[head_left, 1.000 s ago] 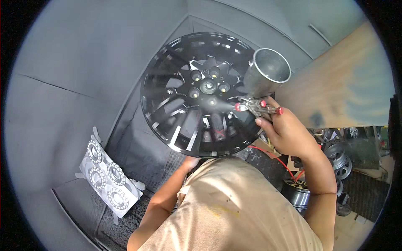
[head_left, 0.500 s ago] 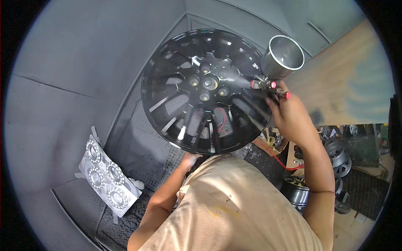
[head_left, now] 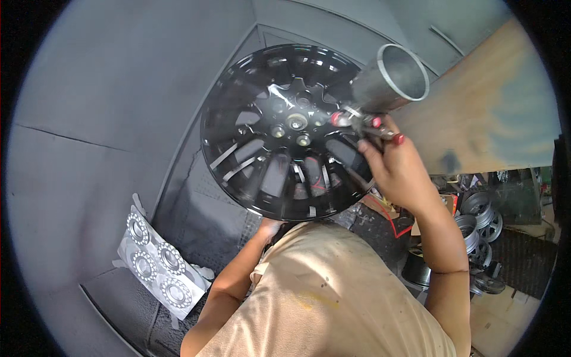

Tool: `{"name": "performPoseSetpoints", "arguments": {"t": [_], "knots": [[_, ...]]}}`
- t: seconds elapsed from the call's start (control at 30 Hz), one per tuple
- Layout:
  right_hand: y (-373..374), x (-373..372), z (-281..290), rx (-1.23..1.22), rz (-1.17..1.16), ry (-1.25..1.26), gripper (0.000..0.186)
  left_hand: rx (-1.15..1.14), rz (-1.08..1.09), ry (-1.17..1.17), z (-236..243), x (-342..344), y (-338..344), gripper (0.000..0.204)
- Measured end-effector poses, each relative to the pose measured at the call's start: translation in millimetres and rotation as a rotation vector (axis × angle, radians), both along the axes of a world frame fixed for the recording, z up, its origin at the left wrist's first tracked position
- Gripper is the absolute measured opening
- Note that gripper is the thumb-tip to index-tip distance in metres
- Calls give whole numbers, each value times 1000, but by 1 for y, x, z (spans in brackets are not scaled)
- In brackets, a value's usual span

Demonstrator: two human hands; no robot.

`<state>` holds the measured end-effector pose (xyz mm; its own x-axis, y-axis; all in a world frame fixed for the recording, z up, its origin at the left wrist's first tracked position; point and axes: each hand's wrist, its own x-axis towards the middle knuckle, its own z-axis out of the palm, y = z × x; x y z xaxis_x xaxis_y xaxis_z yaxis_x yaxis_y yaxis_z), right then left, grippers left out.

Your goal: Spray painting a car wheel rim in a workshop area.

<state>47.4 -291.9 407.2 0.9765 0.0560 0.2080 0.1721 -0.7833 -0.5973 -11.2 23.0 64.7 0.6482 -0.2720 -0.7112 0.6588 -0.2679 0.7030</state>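
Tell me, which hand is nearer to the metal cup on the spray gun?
The right hand: it grips the spray gun just below the metal cup. The left hand is farther off, partly hidden at the near edge of the black spoked wheel.

We stand in a wheel-painting workshop, shown by the spray gun [head_left: 361, 121], glossy black alloy wheel [head_left: 297, 121], silver rims [head_left: 477, 204] and paint-smudged panel [head_left: 476, 119].

The beige shirt [head_left: 351, 268] bears small dark specks [head_left: 325, 279] and a faint yellow smear [head_left: 307, 300].
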Motion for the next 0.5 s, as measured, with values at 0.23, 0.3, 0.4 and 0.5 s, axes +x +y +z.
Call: {"name": "performPoseSetpoints", "arguments": {"t": [0.23,0.3,0.4,0.5], "knots": [[-30,-18,-5,-101,-329,89,30,-405,386,225,-38,52,45,45],[-28,-32,-7,-60,-375,194,30,-512,493,296,-43,103,51,45],[-17,-51,-16,-16,-271,186,30,-538,521,322,-52,132,54,44],[8,-44,9,109,-167,385,30,-497,535,264,-56,198,55,44]]}}
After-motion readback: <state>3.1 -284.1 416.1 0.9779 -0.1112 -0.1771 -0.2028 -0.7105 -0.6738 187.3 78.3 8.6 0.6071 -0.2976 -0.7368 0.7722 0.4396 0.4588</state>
